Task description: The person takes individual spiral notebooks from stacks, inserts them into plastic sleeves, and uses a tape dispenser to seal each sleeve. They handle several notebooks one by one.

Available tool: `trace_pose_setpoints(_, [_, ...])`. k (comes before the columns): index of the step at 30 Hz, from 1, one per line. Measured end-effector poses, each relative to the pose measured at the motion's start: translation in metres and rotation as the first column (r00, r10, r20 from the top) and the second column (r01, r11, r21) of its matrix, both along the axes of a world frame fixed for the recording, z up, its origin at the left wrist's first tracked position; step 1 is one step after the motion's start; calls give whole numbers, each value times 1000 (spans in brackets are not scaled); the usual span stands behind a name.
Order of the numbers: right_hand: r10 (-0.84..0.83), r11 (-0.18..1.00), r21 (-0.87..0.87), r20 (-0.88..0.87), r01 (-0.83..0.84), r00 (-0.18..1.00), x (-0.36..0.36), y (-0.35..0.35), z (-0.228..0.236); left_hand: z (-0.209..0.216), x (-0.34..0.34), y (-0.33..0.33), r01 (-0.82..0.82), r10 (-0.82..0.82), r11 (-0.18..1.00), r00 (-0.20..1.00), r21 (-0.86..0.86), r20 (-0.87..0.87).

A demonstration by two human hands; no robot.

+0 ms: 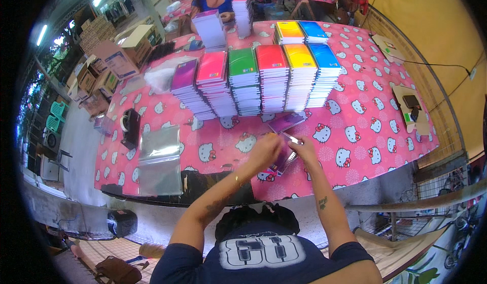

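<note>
A purple spiral notebook (287,122) lies on the table just beyond my hands, at the foot of the notebook stacks. Between my hands is another purple notebook (280,163), tilted and partly hidden by them. My left hand (270,147) is closed above its left side; what its fingers pinch does not show. On the other side, my right hand (303,149) grips the notebook's edge near the white spiral binding. Behind stand tall stacks of spiral notebooks: purple (184,74), pink (212,67), green (243,62), red (272,57), yellow (300,56) and blue (325,55).
Clear plastic sleeves (160,154) lie to the left, beside a black tape dispenser (131,128). A person (215,0) sits across the table behind more notebook stacks. Cardboard with a phone (411,101) lies at the right edge. Cardboard boxes (119,55) stand at the far left.
</note>
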State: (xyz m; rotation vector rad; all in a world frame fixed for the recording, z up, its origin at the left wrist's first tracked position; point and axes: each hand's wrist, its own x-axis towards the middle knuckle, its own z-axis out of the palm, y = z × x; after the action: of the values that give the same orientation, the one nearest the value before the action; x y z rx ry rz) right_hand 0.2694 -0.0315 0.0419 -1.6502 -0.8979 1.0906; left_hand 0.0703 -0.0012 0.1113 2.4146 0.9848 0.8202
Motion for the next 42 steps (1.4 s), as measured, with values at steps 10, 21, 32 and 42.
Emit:
trace_pose_setpoints(10, [-109, 980, 172, 66, 96, 992, -31, -11, 13, -18, 68, 99, -43, 24, 999, 872, -28, -488])
trace_pose_setpoints(21, [-296, 774, 628, 243, 83, 924, -56, -62, 103, 68, -9, 7, -53, 414, 837, 712, -545, 567])
trace_pose_setpoints(32, [-307, 597, 783, 421, -171, 854, -79, -80, 106, 80, -30, -52, 162, 590, 753, 263, -637, 764])
trace_pose_setpoints(42, [-311, 483, 850, 391, -210, 866, -92, -88, 120, 116, -33, -80, 194, 598, 746, 228, -637, 769])
